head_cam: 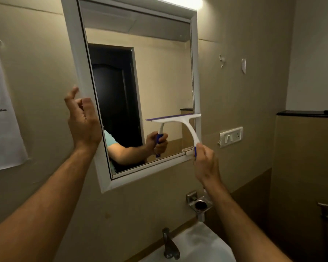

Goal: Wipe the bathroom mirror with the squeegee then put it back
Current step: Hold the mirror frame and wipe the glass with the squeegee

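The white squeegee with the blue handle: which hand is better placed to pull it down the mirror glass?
The right hand. It already grips the white squeegee's blue handle, blade near the white-framed mirror. The left hand rests at the frame's left edge, holding nothing.

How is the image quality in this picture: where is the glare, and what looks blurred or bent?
Head view: glare from the bright light strip above the white-framed mirror; the room is dim and yellowish. The left hand shows slight motion blur; the white and blue squeegee looks sharp. Wide-angle distortion tilts the frame.
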`<state>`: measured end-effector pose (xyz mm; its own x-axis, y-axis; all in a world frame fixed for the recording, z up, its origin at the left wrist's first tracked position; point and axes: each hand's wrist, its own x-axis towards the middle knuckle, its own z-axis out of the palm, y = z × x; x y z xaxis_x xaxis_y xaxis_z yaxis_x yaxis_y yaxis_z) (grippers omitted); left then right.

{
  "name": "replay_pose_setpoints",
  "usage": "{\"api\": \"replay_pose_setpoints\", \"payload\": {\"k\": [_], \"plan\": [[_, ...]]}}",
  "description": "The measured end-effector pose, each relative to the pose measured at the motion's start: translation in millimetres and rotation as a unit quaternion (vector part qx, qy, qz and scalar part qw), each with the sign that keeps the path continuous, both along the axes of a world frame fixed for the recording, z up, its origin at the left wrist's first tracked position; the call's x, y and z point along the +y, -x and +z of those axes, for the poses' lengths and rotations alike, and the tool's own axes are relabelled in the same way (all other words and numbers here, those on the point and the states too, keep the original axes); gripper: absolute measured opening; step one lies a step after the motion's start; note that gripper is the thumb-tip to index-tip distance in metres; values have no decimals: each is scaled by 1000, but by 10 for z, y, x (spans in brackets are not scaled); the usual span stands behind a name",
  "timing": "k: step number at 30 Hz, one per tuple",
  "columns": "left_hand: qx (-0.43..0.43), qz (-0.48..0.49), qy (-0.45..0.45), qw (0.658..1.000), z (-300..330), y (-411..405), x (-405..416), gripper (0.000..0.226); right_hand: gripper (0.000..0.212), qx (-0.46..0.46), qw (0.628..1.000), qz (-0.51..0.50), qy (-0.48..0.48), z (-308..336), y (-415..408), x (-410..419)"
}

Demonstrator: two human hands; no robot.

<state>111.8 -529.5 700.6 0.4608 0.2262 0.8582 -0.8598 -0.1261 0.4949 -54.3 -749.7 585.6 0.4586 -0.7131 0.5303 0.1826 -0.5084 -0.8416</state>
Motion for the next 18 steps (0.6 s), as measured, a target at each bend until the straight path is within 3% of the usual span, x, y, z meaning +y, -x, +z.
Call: {"api": "replay_pose_setpoints", "payload": {"k": [8,15,18], "plan": [[-28,9,-12,1000,532,-82,-11,43,35,10,1000,-3,18,-290,-109,-59],[-31,-9,-17,999,1337,-19,191,45,35,-76,992,-50,91,839,-179,-132],[9,5,-104,994,987,-244,-309,43,36,-59,993,-42,93,937,-289,-177]]}}
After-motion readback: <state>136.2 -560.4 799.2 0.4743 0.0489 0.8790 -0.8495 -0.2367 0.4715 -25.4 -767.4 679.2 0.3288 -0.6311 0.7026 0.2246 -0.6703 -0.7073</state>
